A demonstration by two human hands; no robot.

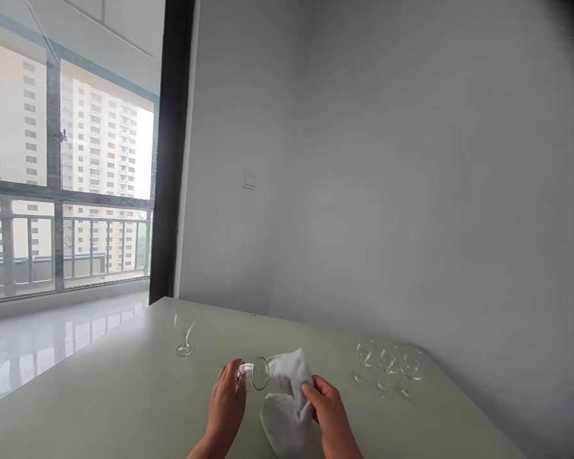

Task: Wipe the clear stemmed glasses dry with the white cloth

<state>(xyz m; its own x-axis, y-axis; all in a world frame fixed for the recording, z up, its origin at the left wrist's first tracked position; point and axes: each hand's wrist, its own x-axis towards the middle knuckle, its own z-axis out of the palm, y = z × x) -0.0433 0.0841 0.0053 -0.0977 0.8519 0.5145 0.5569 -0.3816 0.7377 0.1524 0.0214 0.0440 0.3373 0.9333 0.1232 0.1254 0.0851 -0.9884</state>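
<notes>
My left hand (226, 396) is closed around the bowl of a clear stemmed glass (260, 373). The glass is tipped on its side above the table, its round foot toward the right. In my right hand (326, 400) a white cloth (287, 370) is pinched between thumb and fingers. The cloth is folded and hangs down to the table, its upper edge close beside the foot of the glass. Whether cloth and glass touch I cannot tell. My left fingertips are partly hidden behind the glass.
One stemmed glass (184, 333) stands upright at the table's far left. Three more glasses (386, 368) stand in a row on the right. The pale green table (124, 382) meets a grey wall behind; a large window (100, 159) is at left.
</notes>
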